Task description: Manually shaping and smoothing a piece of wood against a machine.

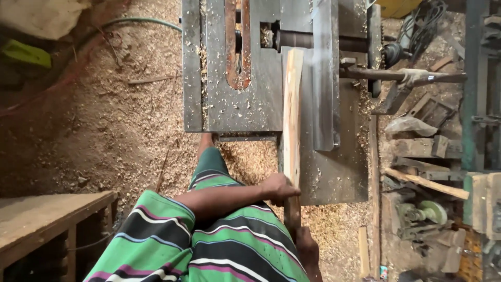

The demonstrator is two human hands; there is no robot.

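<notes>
A long narrow wooden plank (292,125) lies lengthwise on the grey metal machine table (261,94), its far end close to the cutter gap. My left hand (281,188) grips the plank from the left side near the table's front edge. My right hand (308,250) holds the plank's near end, low in the picture, partly hidden by my striped green, black and white clothing (219,240). A raised metal fence (324,78) runs along the plank's right side.
Sawdust and shavings cover the floor around the machine. A wooden bench (47,219) stands at the lower left. Metal parts, a loose wood strip (425,183), cables and a long metal bar (402,77) crowd the right side. A green hose (141,22) lies at the upper left.
</notes>
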